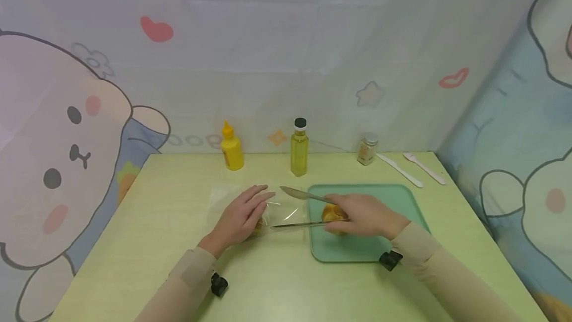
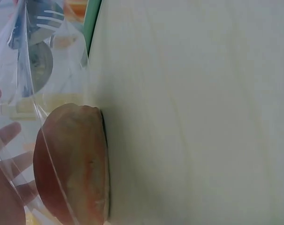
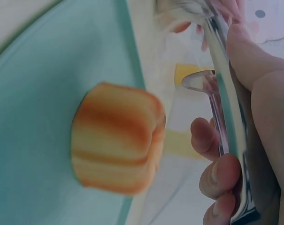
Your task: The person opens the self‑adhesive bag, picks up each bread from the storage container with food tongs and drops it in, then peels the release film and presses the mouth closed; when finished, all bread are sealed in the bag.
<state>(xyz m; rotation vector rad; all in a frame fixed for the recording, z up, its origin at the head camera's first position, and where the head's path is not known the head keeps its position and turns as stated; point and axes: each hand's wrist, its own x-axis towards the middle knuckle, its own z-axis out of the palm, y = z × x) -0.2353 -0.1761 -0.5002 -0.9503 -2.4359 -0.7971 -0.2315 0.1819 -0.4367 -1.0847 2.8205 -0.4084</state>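
My right hand (image 1: 364,215) grips metal food tongs (image 3: 235,126). Their arms are spread, one tip fork-shaped and one spoon-shaped, and both point toward a clear plastic bag (image 1: 286,207). Below that hand a small golden bread roll (image 3: 116,140) lies at the left side of the green tray (image 1: 371,257). My left hand (image 1: 239,217) is at the bag with its fingers extended; several fingers (image 2: 22,164) show through the film in the left wrist view. Another brown bread roll (image 2: 73,164) is inside the bag, mostly covered by the left hand in the head view.
Along the back of the table stand a yellow squeeze bottle (image 1: 232,150), an oil bottle (image 1: 299,150) and a small seasoning jar (image 1: 368,150). A white plastic knife (image 1: 399,170) and a pale pink fork (image 1: 424,168) lie behind the tray. A printed cloth hangs behind.
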